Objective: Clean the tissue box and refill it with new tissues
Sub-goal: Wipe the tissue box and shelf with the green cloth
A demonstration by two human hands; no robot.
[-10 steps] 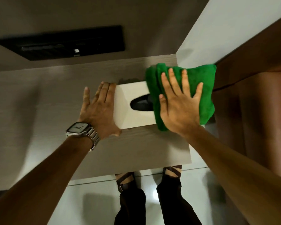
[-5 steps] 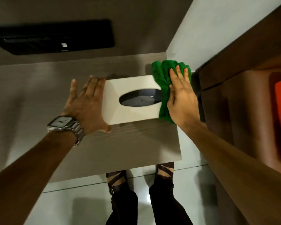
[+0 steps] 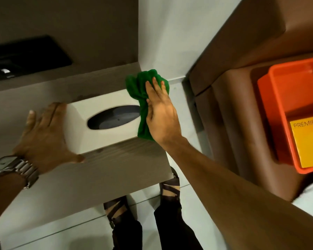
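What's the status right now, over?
Left hand flat, bracing white tissue box. Right hand pressing green cloth against box's right end. Opening looks empty. Nothing blocking.

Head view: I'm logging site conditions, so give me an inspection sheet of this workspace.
Surface: wooden shelf, bare around the box.
Job's things: white tissue box, oval opening dark, no tissue showing; green cloth against its right end; yellow tissue pack in orange bin.
Clutter: nothing seen.
Hands: left hand flat on box's left end; right hand pressing cloth.
Cables: nothing seen.
Surroundings: brown sofa, tiled floor, dark wall panel.
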